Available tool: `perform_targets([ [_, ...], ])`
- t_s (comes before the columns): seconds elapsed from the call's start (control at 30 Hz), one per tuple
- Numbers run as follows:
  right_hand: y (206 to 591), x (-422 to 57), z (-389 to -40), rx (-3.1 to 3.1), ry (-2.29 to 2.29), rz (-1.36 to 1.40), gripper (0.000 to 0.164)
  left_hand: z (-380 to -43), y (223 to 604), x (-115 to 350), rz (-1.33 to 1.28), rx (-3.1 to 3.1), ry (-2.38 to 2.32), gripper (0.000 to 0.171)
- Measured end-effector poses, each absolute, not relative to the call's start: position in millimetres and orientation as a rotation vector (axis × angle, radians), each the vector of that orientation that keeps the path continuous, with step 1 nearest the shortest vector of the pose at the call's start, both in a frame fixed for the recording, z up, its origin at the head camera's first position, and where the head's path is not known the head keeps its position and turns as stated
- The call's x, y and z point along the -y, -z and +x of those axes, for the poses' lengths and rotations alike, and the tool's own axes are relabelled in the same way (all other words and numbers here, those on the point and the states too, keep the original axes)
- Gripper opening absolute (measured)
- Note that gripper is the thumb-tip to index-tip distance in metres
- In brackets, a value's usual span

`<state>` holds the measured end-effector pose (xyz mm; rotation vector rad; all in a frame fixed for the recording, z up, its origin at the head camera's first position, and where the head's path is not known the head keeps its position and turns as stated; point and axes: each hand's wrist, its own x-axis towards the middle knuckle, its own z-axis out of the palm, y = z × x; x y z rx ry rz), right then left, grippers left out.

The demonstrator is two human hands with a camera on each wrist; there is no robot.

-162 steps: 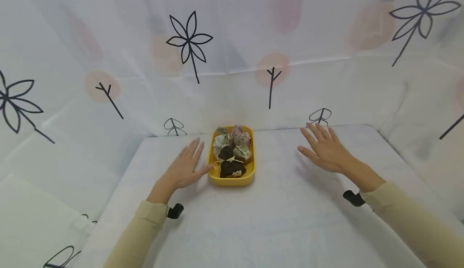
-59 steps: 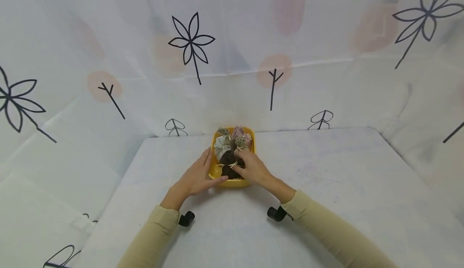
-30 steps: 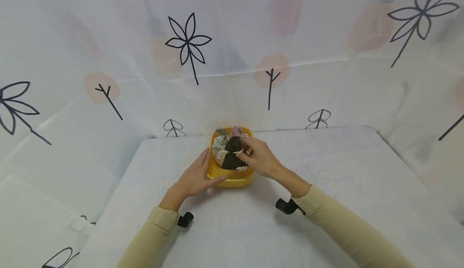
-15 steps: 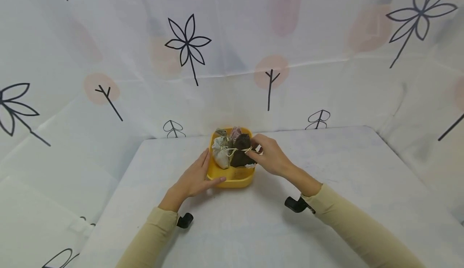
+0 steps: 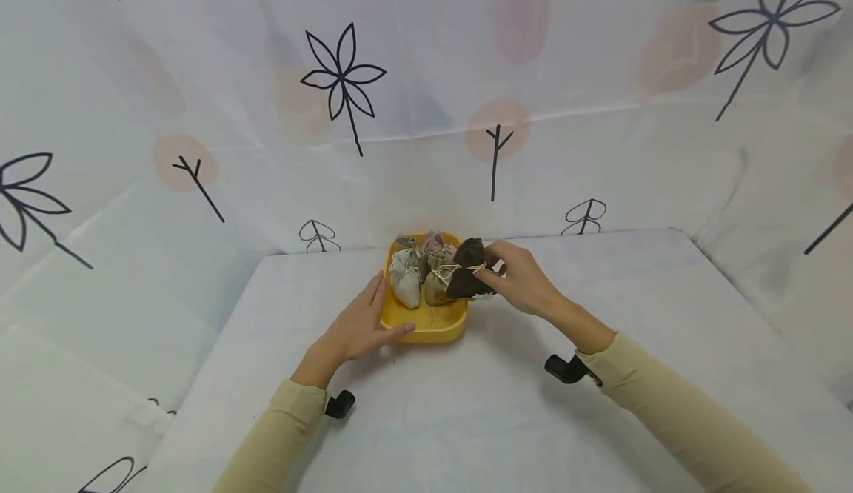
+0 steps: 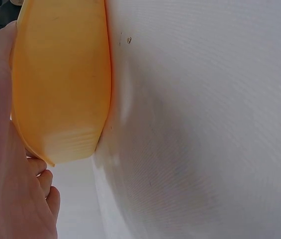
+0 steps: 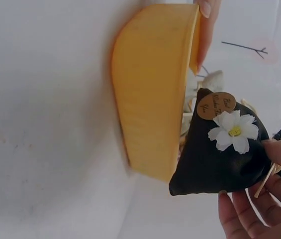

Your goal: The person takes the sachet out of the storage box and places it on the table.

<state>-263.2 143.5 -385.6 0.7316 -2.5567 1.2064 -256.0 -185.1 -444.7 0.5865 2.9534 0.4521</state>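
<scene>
My right hand [image 5: 523, 278] pinches a dark drawstring pouch [image 5: 464, 284] by its tied neck, over the right rim of a yellow plastic tub [image 5: 429, 335]. The right wrist view shows a white fabric flower [image 7: 234, 131] and a small round brown tag [image 7: 211, 106] on this pouch. My left hand [image 5: 356, 323] rests against the tub, fingers along its left wall and thumb by the near rim. Inside the tub sit a whitish pouch [image 5: 406, 291], a tan-green pouch [image 5: 436, 289] and a pink pouch [image 5: 433, 242], with more partly hidden behind.
The tub stands on a white cloth-covered table [image 5: 466, 419], close to its back edge. A white curtain [image 5: 426, 71] printed with dark flowers and pale blots hangs behind and at the sides. Black wrist cameras [image 5: 566, 369] jut from both sleeves.
From apart over the table, both hands came to the tub. My right hand took hold of the dark pouch at its near end, lifted it and carried it right; the left stayed against the tub.
</scene>
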Motion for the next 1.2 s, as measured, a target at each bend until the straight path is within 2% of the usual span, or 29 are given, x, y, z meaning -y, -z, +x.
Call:
perform_targets([
  [0.53,392.6,-186.2,-272.0,2.614,-1.079,0.626,0.018,-256.5,446.2,184.6,0.585,-2.965,-0.473,0.124],
  [1.2,394.1,-249.7,-289.1,2.648,-0.963,0.483,0.030,-255.7,445.1,184.1,0.560,-2.947,-0.470,0.125],
])
